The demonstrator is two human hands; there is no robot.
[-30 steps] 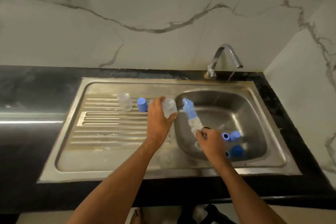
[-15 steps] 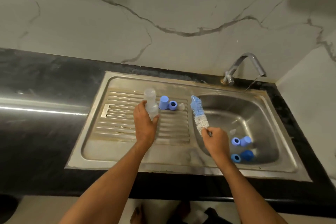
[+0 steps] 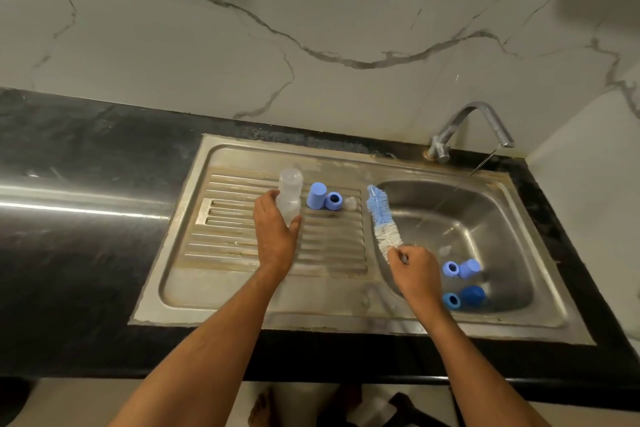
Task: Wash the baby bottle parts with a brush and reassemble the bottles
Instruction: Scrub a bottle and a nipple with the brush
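Home kitchen, stainless steel sink with ribbed drainboard, curved tap, black stone counter, marble-veined wall

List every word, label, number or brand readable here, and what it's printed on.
None can be read.
Clear bottles: any markings are too faint to make out.
Blue caps and sink: no print visible.
Tap and brush: no print visible.
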